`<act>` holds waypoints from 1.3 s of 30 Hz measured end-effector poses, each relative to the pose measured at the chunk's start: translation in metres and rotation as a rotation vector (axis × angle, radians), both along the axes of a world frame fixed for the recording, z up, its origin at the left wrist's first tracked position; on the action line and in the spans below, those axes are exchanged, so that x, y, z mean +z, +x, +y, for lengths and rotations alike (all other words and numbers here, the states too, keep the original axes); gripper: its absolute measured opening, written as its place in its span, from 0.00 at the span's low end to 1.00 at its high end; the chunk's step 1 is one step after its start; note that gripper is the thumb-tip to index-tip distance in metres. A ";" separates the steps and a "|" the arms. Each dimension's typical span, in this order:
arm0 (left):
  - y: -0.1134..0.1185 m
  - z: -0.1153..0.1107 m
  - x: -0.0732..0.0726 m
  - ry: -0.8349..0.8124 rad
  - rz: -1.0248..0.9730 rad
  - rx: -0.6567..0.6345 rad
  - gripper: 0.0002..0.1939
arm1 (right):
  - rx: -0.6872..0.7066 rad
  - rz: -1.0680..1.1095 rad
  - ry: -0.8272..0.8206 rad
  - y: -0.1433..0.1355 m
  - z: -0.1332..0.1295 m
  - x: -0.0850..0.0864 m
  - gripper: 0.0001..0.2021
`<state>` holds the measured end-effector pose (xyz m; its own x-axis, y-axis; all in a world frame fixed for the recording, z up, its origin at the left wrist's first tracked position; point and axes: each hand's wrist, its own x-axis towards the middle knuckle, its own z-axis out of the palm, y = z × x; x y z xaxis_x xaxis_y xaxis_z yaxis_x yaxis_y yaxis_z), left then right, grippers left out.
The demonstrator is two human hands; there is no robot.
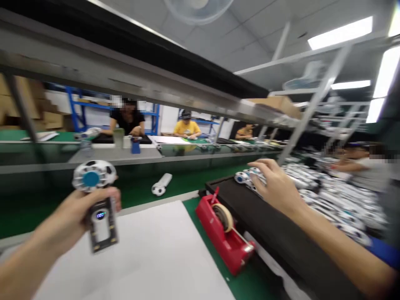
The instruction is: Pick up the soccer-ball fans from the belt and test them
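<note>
**Two hands, two fans on the assembly bench**

Seen from the head camera: the left hand (73,216) is wrapped tight around the handle of a small handheld fan (95,200), raised upright over the white sheet (156,250) at the bench's near edge. The right hand (276,185), fingers spread and curled down, rests on a pile of fans (328,196) in a dark tray (275,233) toward the right edge. A red tape dispenser (226,235) sits just beside the tray. Another fan (161,184) lies on the green belt (137,191) beyond.
</note>
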<state>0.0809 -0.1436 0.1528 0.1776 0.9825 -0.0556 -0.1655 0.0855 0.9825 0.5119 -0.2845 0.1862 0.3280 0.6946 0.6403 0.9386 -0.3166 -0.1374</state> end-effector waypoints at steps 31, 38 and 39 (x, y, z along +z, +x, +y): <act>-0.049 0.009 0.033 0.068 -0.294 0.002 0.16 | 1.403 1.410 -0.580 -0.333 0.123 -0.028 0.22; -0.045 0.008 0.027 0.144 -0.124 -0.057 0.20 | 1.451 1.488 -0.532 -0.329 0.122 -0.034 0.27; -0.046 0.007 0.027 0.190 -0.097 -0.106 0.20 | 1.454 1.495 -0.490 -0.327 0.122 -0.033 0.26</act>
